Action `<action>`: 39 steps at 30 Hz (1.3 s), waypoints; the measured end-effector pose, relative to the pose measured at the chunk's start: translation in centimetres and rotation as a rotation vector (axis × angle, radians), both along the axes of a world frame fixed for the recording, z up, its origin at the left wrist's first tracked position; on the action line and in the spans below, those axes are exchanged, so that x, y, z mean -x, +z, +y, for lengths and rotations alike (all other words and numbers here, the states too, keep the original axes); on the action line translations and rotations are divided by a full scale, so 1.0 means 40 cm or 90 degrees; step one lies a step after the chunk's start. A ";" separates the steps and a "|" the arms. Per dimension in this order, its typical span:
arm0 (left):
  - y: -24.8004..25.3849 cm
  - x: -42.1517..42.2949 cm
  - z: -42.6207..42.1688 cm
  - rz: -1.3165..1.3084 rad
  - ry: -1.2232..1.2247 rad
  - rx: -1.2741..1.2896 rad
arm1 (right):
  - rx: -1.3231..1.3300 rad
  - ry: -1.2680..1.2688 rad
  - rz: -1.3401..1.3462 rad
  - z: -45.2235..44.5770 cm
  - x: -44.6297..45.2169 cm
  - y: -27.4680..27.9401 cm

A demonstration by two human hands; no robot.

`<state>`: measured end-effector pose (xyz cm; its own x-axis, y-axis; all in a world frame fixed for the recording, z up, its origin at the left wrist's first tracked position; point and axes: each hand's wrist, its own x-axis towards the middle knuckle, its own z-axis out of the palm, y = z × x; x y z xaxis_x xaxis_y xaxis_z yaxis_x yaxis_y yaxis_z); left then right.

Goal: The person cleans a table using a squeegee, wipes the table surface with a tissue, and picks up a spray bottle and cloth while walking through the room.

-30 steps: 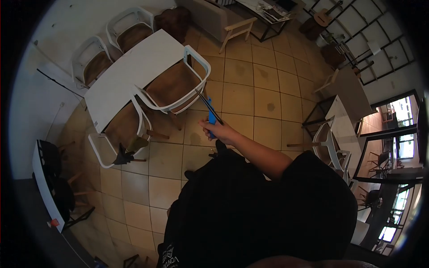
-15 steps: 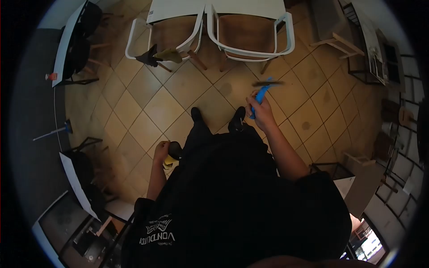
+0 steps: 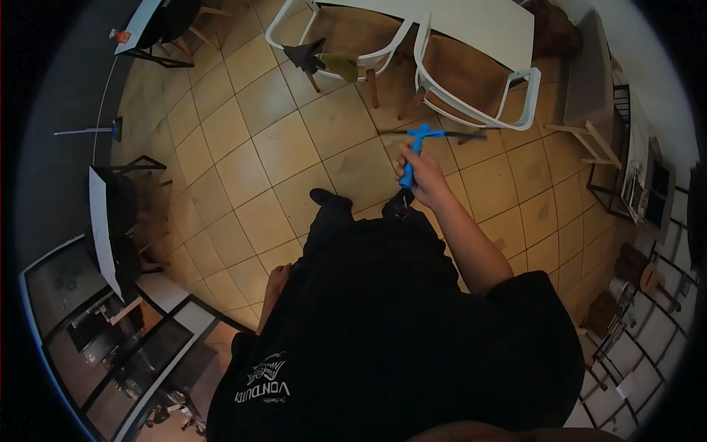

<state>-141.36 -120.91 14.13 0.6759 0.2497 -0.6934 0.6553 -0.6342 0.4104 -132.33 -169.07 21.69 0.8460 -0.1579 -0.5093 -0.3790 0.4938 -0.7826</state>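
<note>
A blue squeegee (image 3: 414,151) is in my right hand (image 3: 426,174), whose fingers wrap round its handle. Its dark blade stretches sideways beyond the fingertips, over the tiled floor and just below the white-framed chairs. Low beside my left thigh, my left hand (image 3: 279,278) shows only in part. Its fingers are hidden by the dark clothing, and whether it holds anything cannot be seen.
A white table (image 3: 479,18) stands ahead with two white armchairs (image 3: 471,77); dark and olive cloths (image 3: 339,66) hang on one. A sofa (image 3: 589,74) is at the right. Another white table (image 3: 104,228) and a blue-headed broom (image 3: 88,132) are at the left.
The view has swung round toward the left. My right hand has turned the squeegee so its blade lies crosswise. My left hand came into view with a dark and yellow item, which is now hidden.
</note>
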 end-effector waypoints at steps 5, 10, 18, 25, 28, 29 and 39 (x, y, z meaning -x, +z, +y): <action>-0.041 -0.040 0.085 -0.062 0.058 0.044 | -0.125 0.125 -0.014 0.117 -0.057 0.072; -0.092 -0.126 0.162 -0.158 0.086 0.105 | 0.065 0.108 0.039 0.339 -0.120 0.119; 0.182 -0.453 0.026 -0.296 -0.079 0.438 | 0.018 0.293 0.070 0.622 -0.266 0.120; 0.232 -0.598 -0.072 -0.159 -0.043 0.664 | 0.379 0.580 -0.383 0.730 -0.343 0.059; 0.162 -0.642 -0.018 -0.191 0.042 0.676 | 0.271 0.695 -0.296 0.693 -0.436 0.121; 0.134 -0.657 0.003 -0.200 0.073 0.678 | 0.231 0.733 -0.265 0.672 -0.474 0.118; 0.195 -0.751 0.335 -0.240 0.492 0.340 | 0.789 0.390 0.333 0.132 -0.991 -0.293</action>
